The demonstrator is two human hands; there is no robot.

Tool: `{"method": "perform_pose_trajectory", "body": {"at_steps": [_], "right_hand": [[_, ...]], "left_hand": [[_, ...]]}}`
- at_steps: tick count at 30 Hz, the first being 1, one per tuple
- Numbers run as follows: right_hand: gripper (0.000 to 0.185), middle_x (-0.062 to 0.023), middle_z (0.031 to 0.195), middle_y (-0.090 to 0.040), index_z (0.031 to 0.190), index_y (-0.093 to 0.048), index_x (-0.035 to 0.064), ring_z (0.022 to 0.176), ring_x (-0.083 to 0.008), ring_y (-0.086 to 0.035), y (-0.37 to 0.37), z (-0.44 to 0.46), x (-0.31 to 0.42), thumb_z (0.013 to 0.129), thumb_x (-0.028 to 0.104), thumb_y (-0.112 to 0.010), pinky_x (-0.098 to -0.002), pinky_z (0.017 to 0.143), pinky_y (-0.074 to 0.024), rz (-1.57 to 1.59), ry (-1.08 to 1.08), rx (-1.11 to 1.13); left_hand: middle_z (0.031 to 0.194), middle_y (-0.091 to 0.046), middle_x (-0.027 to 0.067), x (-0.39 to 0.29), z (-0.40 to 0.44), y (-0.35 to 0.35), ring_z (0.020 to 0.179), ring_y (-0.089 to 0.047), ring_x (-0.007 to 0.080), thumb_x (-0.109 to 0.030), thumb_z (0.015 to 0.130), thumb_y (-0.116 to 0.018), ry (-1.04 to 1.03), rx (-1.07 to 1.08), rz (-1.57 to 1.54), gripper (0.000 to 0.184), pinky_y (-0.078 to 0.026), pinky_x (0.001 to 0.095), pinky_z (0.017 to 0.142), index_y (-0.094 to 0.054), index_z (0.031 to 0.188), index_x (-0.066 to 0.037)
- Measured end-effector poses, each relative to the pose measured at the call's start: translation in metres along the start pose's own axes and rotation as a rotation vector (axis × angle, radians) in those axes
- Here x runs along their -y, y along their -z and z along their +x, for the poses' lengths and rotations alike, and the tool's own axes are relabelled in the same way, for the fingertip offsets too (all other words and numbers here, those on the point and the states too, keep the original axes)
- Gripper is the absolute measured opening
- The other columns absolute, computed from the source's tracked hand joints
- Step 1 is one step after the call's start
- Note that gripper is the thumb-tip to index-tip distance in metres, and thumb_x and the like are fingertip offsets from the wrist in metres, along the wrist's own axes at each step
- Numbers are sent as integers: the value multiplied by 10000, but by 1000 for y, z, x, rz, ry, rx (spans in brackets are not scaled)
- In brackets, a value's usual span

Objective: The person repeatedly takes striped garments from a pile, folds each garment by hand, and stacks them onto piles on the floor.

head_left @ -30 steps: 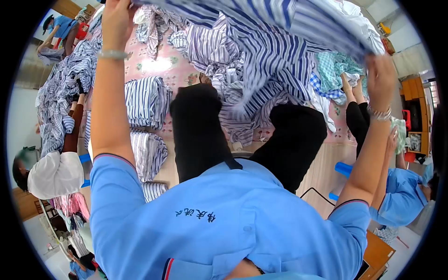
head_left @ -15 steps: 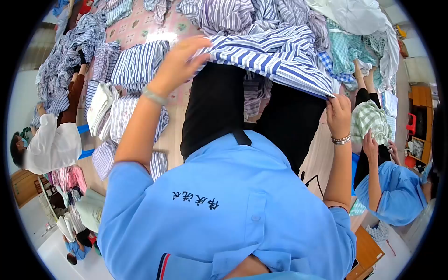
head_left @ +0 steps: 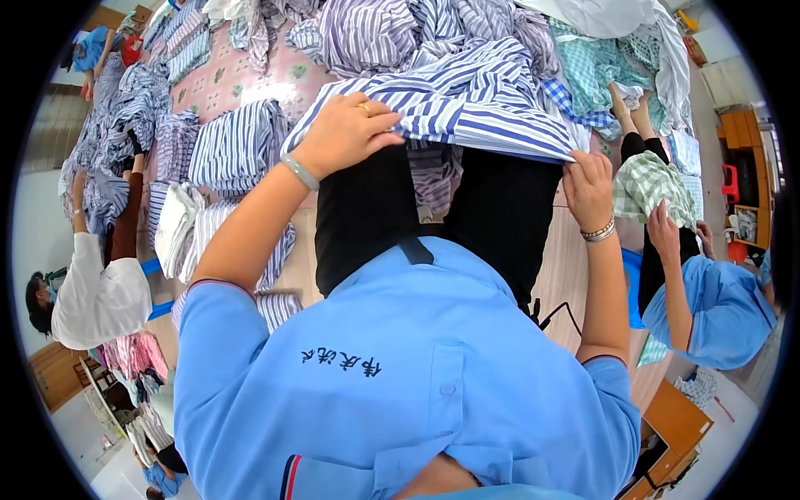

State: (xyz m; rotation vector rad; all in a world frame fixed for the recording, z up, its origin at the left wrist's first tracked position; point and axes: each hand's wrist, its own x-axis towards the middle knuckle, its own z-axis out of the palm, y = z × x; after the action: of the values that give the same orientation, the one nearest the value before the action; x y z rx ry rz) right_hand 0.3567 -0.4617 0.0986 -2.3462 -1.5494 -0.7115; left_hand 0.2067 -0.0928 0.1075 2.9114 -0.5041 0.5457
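"What lies nearest?"

"My black trousers (head_left: 507, 212). From my waist, my right hand (head_left: 589, 187) is at two o'clock, thumb and fingertips pinching a corner of the striped garment (head_left: 467, 108). My left hand (head_left: 342, 132), at eleven, is bent over the near edge — whether it pinches cloth, I cannot tell."

"And the garment?"

"At twelve o'clock, across my knees. I judge it light, soft and limp, neither fragile nor very slippery; best held at the corners of its near edge — held mid-panel, it would sag."

"Farther off?"

"A folded striped stack (head_left: 237, 150) at ten o'clock; beyond the garment, toward twelve, a crumpled heap (head_left: 367, 37)."
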Motion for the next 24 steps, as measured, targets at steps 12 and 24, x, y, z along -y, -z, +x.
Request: {"method": "perform_pose_trajectory", "body": {"at_steps": [12,24], "right_hand": [[135,-127,986,-578,922,-556,-6,952,-278,-544,137,95,-37,794,-46,-540,-341,811,-439,-291,-93,-525],[94,-217,762,-569,796,-562,-13,789,-376,-553,84,203,-131,775,55,-501,-413,709,-427,-117,-376,-273]], "left_hand": [[910,-625,137,49,28,229,824,-605,290,-43,789,-551,621,-483,502,350,-458,375,709,-567,1132,-113],[817,-605,215,80,179,236,796,-606,332,-85,777,-492,179,-399,299,197,-469,397,675,-594,941,-49]]}}
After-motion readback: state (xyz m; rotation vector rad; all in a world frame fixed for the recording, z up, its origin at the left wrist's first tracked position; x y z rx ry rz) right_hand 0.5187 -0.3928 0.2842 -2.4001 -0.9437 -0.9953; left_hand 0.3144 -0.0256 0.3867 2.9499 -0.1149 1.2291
